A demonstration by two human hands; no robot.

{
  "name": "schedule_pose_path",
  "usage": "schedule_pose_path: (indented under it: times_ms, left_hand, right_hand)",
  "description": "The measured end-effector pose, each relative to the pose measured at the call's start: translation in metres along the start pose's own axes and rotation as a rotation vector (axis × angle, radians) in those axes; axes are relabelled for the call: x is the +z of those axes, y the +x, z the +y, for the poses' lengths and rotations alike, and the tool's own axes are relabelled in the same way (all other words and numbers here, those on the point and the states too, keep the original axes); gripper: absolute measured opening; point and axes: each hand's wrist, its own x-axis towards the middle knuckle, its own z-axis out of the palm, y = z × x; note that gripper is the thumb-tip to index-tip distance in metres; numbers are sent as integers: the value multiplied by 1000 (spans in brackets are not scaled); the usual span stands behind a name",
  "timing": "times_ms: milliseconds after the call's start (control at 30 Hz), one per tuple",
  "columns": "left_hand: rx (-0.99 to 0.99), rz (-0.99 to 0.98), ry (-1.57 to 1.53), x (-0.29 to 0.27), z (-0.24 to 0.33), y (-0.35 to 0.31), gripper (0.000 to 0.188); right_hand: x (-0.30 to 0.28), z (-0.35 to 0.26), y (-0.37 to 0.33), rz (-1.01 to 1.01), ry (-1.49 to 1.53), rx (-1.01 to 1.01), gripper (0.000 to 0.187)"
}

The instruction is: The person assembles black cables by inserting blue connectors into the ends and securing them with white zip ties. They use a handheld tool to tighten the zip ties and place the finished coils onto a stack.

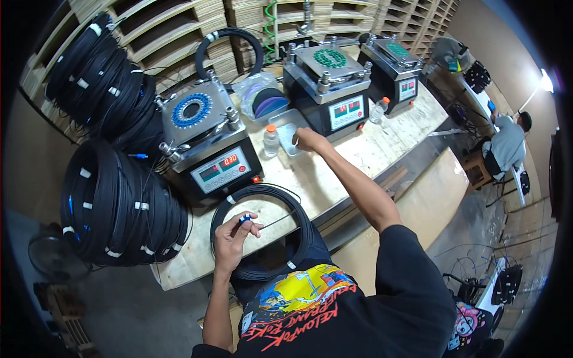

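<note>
Pinching one blue connector [245, 219] above one black cable coil [262, 190] on the tabletop [325, 185], the left hand's [230, 237] fingers apparently leave its tip exposed; the right hand's [310, 140] fingers bunch over one clear tray [287, 127], contents unclear. Beyond stand three boxy machines [218, 156] and two orange-capped bottles [271, 144], perhaps within reach.
</note>
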Motion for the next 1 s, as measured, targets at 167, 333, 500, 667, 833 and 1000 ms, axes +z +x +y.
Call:
schedule_pose_path:
  times_ms: [167,333,500,667,833,1000]
  left_hand:
    - [-22,-10,46,0,-4,-8,30]
    - [-43,-29,31,-4,-8,-12,30]
    - [-74,-9,18,-3,-12,-15,30]
    - [-74,-14,22,1,-13,-15,32]
    - [-89,-10,23,2,-11,-14,33]
    - [-98,0,29,1,-13,-15,33]
  right_hand:
    - [-3,-15,17,-266,-105,116,27]
    - [19,14,31,-211,-44,99,30]
    - [29,21,24,50,25,-43,18]
    - [18,11,13,127,79,-71,22]
    - [21,19,7,195,106,-93,26]
    - [-6,-7,-1,128,309,41,23]
